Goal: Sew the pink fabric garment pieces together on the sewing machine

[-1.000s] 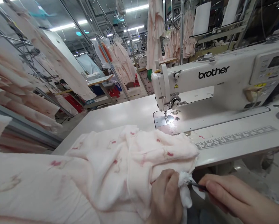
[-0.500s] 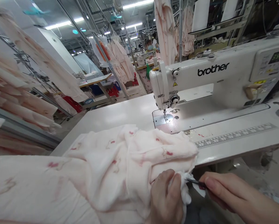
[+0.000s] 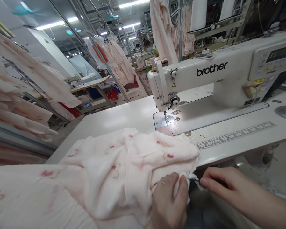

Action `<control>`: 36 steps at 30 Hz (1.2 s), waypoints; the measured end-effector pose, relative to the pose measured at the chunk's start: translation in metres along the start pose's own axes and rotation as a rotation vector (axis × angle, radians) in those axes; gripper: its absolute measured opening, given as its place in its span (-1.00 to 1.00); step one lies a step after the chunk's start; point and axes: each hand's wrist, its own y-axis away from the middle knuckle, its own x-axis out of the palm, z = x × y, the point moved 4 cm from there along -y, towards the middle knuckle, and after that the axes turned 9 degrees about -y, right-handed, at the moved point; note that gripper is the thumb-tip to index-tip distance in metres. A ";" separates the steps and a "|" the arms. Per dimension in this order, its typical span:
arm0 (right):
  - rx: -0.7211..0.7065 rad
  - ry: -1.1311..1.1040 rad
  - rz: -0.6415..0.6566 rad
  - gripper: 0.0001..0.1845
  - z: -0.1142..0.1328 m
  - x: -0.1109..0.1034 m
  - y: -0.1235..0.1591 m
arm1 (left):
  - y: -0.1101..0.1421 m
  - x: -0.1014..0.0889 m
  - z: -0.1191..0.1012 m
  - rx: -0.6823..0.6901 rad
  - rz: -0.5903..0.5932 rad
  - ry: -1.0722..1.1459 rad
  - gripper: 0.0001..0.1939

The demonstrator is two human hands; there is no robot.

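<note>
A soft pale pink garment fabric (image 3: 124, 159) with small red print lies bunched on the sewing table, and its length runs off toward me at lower left. My left hand (image 3: 168, 200), wearing a ring, pinches a white folded corner of this fabric at its near edge. My right hand (image 3: 224, 186) is just to the right, with its fingers closed on a small dark pointed tool (image 3: 196, 179). Only the tool's tip shows, and it touches or nearly touches the white corner. The fingers hide the rest of the tool.
A white Brother sewing machine (image 3: 205, 76) stands on the white table (image 3: 124, 117), with its needle above the plate (image 3: 165, 122) and a ruler scale (image 3: 233, 136) along the table's front. Racks of hanging pink garments (image 3: 21, 92) fill the left side. A co-worker (image 3: 147, 46) sits far behind.
The whole scene has slid left in view as my head turned. My hands have drawn closer together, and less of the white fabric corner and the tool shows.
</note>
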 end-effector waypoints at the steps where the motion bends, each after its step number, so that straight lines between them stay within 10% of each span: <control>1: 0.003 0.017 -0.011 -0.59 0.000 0.000 -0.001 | 0.000 0.001 -0.001 0.008 0.010 0.000 -0.70; 14: 0.082 0.169 -0.042 -0.69 -0.002 -0.007 -0.007 | -0.010 0.002 -0.007 0.135 0.110 0.003 -0.80; 28: 0.135 -0.696 0.333 -0.55 -0.018 0.008 -0.006 | 0.000 -0.001 0.006 -0.170 0.100 0.349 -0.73; 36: -0.057 -0.513 0.019 -0.75 0.016 0.000 -0.015 | -0.005 0.003 0.002 -0.287 0.227 0.525 -0.78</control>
